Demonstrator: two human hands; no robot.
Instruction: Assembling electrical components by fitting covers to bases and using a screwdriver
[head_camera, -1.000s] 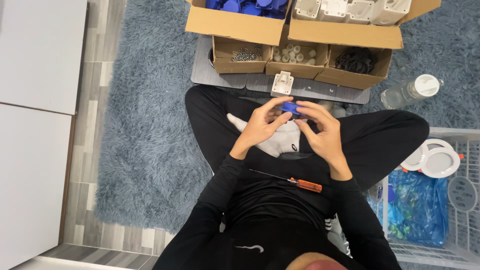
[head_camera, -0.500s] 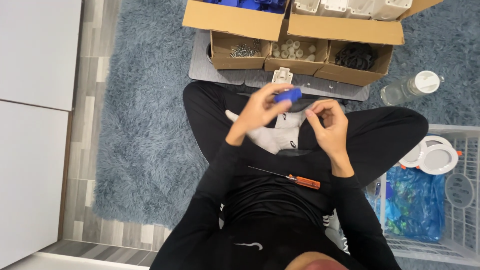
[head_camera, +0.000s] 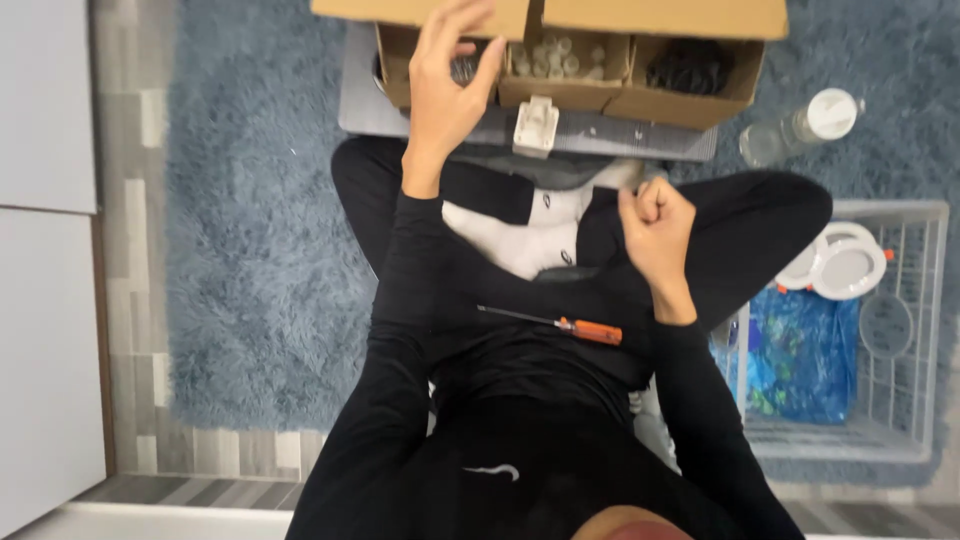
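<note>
the left hand (head_camera: 447, 85) is stretched out forward over the row of small cardboard boxes (head_camera: 560, 75), right above the leftmost one, the box with small dark metal bits (head_camera: 463, 68) in it. the fingers (head_camera: 485, 65) are spread and loosely curled, and nothing can be seen gripped between them, so it's read as released, though the palm side is hidden from the head view. whether the fingertips are actually touching the box contents can't be told.

the right hand (head_camera: 655, 225) is kept back over the lap, clenched into a loose fist just above the crossed legs. if something small is pinched inside it, it isn't shown.

an orange-handled screwdriver (head_camera: 555, 324) is laid across the lap, between the two arms, untouched by either hand. a small white plastic part (head_camera: 535, 125) is seen sitting on the grey board (head_camera: 640, 135) in front of the boxes, just right of the left wrist. the middle box is filled with pale round caps (head_camera: 555, 55) and the right one with black rings (head_camera: 690, 70).

off to the right, a clear bottle with a white cap (head_camera: 800, 128) is lying on the blue shaggy rug (head_camera: 250, 250), and a white wire basket (head_camera: 905, 330) is holding a blue bag (head_camera: 800, 355) and round white fixtures (head_camera: 845, 265).
</note>
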